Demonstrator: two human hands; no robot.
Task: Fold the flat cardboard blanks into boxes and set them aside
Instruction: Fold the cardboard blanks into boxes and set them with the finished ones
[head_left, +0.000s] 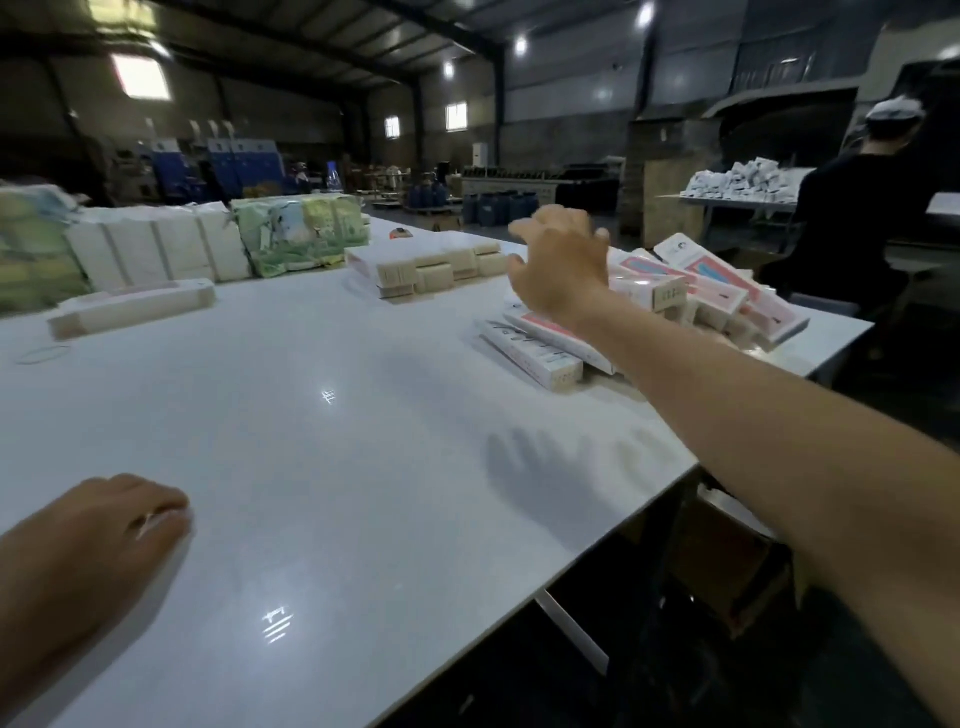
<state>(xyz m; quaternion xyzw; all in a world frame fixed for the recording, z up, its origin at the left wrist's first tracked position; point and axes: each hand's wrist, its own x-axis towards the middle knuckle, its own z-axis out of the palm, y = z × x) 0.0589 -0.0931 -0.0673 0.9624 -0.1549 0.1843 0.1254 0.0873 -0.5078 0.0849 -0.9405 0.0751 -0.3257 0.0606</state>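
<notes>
The left hand (98, 525) rests on the white worktop (322, 441), fingers loosely curled, holding nothing. Farther out, the right hand (558, 262) hovers spread and empty beside the heap of folded pink boxes (696, 296); it could knock the loose heap off the edge. The flat blanks (431, 265) lie stacked just beyond.

Right hand raised over the folded boxes
Right hand (558, 262) hangs with fingers spread above the pink-and-white box pile (691, 301); left hand (111, 525) rests fingers-down on the white table (337, 441).
</notes>
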